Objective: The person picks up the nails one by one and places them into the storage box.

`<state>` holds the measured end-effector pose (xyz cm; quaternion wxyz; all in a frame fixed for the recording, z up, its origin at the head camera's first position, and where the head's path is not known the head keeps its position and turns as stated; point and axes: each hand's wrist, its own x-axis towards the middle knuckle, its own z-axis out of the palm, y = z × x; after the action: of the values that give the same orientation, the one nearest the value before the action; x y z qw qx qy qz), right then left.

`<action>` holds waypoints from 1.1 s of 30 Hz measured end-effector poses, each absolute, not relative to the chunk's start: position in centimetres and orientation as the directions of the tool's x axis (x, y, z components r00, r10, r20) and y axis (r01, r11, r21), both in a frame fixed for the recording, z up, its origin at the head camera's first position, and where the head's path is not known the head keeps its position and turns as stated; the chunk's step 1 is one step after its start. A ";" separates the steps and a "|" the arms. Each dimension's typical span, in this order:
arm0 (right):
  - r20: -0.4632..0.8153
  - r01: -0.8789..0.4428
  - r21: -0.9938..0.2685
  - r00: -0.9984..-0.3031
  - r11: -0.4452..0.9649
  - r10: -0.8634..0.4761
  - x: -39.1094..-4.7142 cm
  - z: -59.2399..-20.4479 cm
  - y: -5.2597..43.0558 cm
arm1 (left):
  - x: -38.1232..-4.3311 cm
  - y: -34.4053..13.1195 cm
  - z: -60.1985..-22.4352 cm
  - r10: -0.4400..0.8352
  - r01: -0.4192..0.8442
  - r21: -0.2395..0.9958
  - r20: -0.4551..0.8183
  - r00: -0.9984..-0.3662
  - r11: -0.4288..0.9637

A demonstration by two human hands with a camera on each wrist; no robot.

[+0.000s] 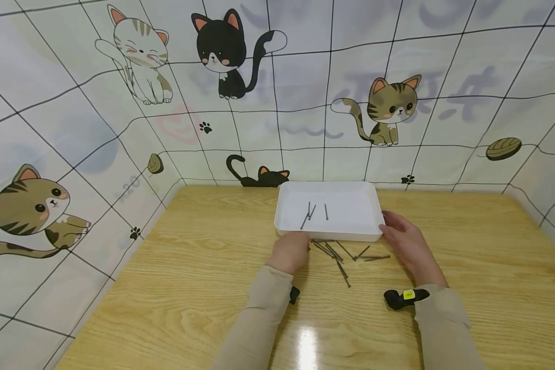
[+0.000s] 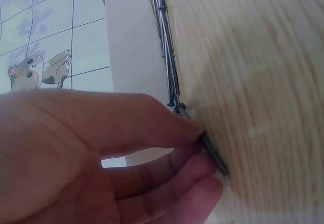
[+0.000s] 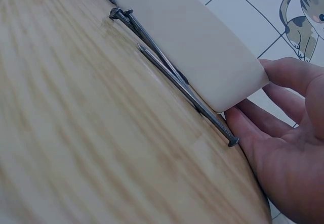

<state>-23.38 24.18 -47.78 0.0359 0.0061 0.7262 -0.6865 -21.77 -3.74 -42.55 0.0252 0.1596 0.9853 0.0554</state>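
Note:
My left hand (image 1: 292,253) is low at the front left of a white tray (image 1: 328,237). Between its thumb and fingers it pinches a dark nail (image 2: 216,158), close over the wood. My right hand (image 1: 408,241) holds the tray's front right corner, fingertips against the wall and rim. Inside the tray lie several thin nails (image 1: 326,211). More nails (image 1: 334,252) are scattered on the table in front of it. In the right wrist view, long nails (image 3: 177,80) lie along the foot of the tray wall, near the right thumb.
The wood-grain table (image 1: 185,288) runs back to a white tiled backdrop (image 1: 305,128) printed with cartoon cats. The tray stands near the table's back edge. Each wrist wears a dark device, such as the wrist camera (image 1: 404,298) on the right.

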 end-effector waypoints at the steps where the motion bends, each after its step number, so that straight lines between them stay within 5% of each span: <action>1: -0.060 0.057 -0.997 -0.997 0.056 -0.044 -23.4 -47.8 24.2 | -21.7 -3.7 -42.6 0.321 0.317 0.110 -0.029 -0.947 0.942; 33: -0.062 0.060 -0.997 -0.997 0.044 -0.045 -23.1 -47.4 24.1 | -23.2 -4.9 -42.6 0.477 0.370 0.441 -0.161 -0.864 0.818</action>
<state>-23.12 24.07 -47.37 0.0382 0.0053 0.7215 -0.6913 -23.19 -4.85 -42.59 0.1335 0.2243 0.9440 0.2020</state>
